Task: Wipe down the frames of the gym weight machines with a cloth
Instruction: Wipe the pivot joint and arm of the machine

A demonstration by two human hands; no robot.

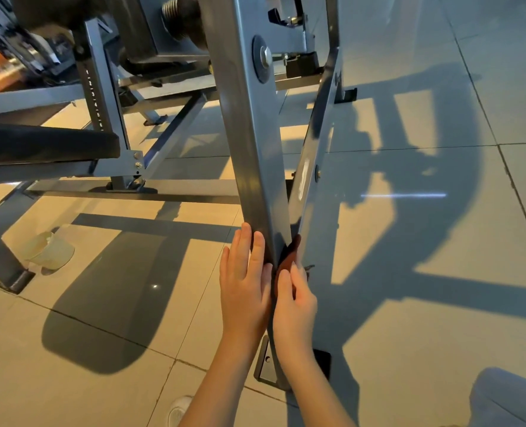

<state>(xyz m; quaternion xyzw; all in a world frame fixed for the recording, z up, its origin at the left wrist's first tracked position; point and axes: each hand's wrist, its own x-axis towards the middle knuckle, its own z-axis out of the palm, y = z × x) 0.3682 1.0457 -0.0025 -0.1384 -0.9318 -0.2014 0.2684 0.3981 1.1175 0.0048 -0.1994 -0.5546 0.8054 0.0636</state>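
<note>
- Wiping looks under way low on the grey upright post (255, 143), just above its bolted foot plate (266, 363).
- Left hand (244, 288) lies flat against the post's left face, fingers straight.
- Right hand (295, 306) pinches the dark brown cloth (288, 255) against the right face.
- Likely next: slide the cloth down to the foot.

Seat adjustment post (97, 97): column of white numerals, 2 through 5 legible. Pale sticker (303, 180) on slanted frame bar (315, 140): print illegible.
</note>
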